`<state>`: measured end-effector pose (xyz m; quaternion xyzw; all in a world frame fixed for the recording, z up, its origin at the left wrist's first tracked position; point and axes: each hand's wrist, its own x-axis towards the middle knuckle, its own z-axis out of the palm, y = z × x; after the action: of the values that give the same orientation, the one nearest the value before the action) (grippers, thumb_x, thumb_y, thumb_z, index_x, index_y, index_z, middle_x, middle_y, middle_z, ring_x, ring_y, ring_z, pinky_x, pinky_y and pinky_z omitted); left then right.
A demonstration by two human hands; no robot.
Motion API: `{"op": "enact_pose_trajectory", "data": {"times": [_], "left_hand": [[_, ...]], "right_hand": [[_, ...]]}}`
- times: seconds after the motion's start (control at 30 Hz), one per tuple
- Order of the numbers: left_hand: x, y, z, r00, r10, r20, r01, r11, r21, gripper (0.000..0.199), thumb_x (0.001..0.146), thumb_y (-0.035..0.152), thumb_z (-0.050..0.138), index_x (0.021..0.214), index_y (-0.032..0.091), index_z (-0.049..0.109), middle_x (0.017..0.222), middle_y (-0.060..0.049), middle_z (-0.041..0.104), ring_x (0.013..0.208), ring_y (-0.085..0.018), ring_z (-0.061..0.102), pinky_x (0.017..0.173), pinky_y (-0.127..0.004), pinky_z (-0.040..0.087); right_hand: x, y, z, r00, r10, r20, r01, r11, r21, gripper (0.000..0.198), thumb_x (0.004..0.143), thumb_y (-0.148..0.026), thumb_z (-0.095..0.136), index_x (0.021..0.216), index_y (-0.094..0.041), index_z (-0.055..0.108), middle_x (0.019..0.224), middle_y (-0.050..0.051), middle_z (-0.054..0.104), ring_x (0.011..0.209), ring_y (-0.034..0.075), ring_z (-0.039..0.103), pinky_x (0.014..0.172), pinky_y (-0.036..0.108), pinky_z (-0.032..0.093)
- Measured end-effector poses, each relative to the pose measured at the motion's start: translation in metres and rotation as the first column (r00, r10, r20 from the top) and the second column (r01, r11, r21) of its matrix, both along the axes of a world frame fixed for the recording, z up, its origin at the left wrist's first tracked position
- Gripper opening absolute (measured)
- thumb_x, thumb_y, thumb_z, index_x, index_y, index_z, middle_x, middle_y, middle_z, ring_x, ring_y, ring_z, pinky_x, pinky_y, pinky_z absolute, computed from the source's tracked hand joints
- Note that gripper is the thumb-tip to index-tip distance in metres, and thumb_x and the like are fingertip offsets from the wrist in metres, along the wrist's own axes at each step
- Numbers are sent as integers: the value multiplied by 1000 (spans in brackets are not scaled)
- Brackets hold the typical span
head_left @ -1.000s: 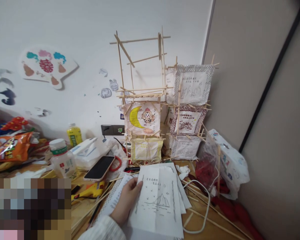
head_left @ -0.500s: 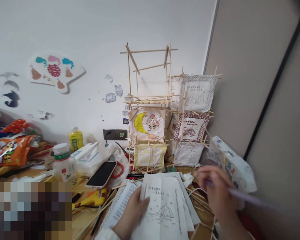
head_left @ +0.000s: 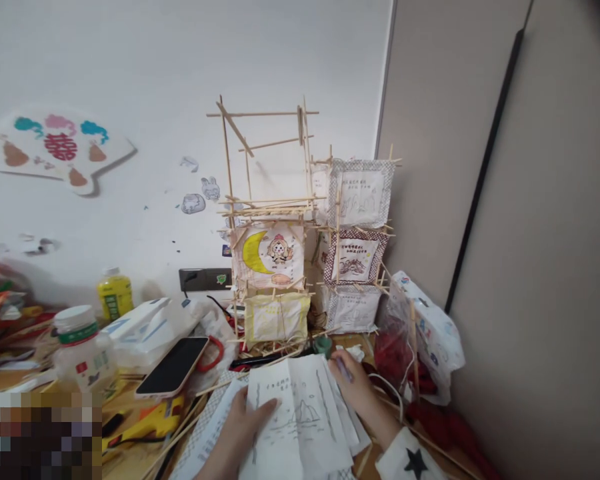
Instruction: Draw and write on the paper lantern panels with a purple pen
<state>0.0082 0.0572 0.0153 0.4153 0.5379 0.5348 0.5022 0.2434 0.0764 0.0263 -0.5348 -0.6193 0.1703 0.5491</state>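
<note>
White paper drawing point(head_left: 305, 427): left edge pinched by left hand point(head_left: 241, 425); right hand point(head_left: 354, 385) near right edge, gripping lilac pen point(head_left: 349, 375).

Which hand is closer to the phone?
Left hand: it grips the drawing, right of the phone; the right hand is farther off, by the drawing's upper right corner.

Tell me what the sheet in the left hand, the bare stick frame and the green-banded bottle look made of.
Sheet: matte white paper, judging by its crease and dark line drawing.
Frame: probably unfinished wood or bamboo; its thin, straight sticks are pale tan, with no visible paint.
Bottle: translucent, slightly cloudy body, so likely plastic, though glass is possible.
</note>
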Motion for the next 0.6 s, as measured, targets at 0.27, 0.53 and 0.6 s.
{"op": "enact_pose_trajectory", "data": {"times": [0.27, 0.53, 0.6], "left_hand": [[14, -21, 10, 939, -207, 275, 262, 948, -179, 45, 59, 40, 77, 93, 15, 62, 88, -13, 70, 88, -35, 65, 80, -43, 50], [-5, -17, 35, 954, -23, -299, 145, 908, 392, 44, 61, 58, 66, 77, 17, 71, 80, -8, 72, 86, -32, 65, 79, -37, 52], [-13, -23, 44, 903, 137, -407, 124, 825, 552, 39, 67, 56, 62, 77, 20, 72, 85, -7, 73, 85, -29, 65, 80, -34, 52]], "right_hand": [[-25, -3, -7, 985, -17, -173, 15, 1000, -14, 26, 77, -41, 49, 89, -18, 55, 86, 8, 62, 84, 24, 58, 78, 36, 45], [-31, -20, 21, 922, 105, -373, -108, 994, 12, 45, 82, -50, 50, 116, -19, 53, 123, 12, 55, 116, 24, 48, 99, 36, 36], [-32, -29, 29, 909, 174, -378, -172, 984, 38, 45, 83, -47, 51, 120, -20, 51, 126, 10, 53, 118, 23, 47, 100, 34, 36]]}}
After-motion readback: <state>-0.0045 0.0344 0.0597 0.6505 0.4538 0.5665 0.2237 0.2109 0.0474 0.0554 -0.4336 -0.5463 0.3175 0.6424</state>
